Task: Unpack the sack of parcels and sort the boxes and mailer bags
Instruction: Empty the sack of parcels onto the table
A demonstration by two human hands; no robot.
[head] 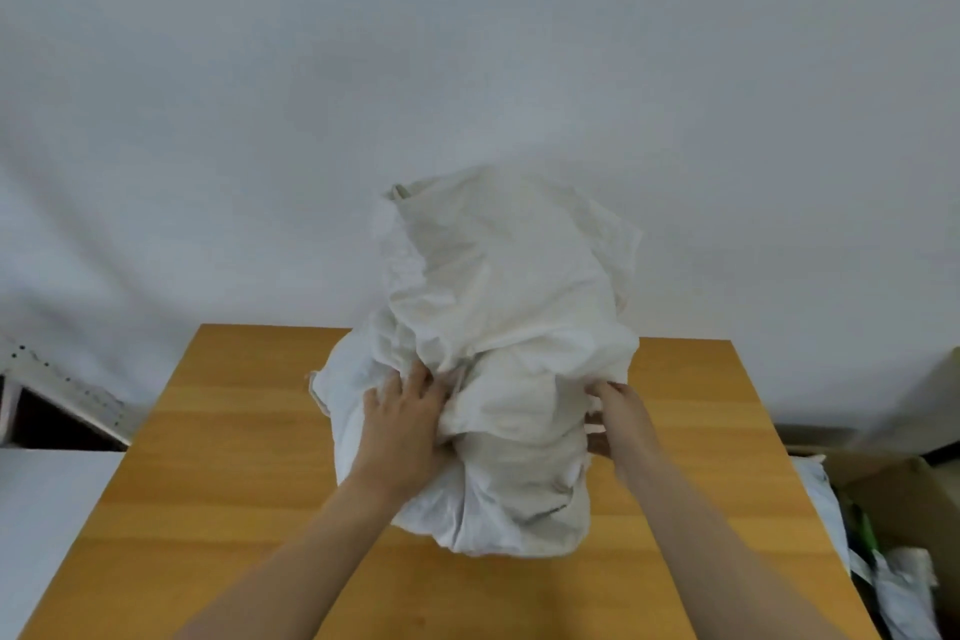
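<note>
Squarely in the middle of the wooden table, a bulging white sack is standing upright, its crumpled top rising well above the table's far edge and hiding part of the pale wall behind it. Both bare forearms are reaching in from the near edge. The left hand is lying against the sack's left front with its fingers spread and their tips sinking into a deep fold; whether it is actually pinching the cloth cannot be told. The right hand is gripping the sack's right side, fingers curling over a bunched ridge of fabric and the thumb showing beneath it. The loose cloth is covering whatever is inside, so no parcel is showing. Just beside the table on the right, a cardboard box is sitting lower down, with white mailer bags and something green lying in it. To the left, a white surface is running alongside the table, and above it a perforated metal strip is slanting across a dark gap.
</note>
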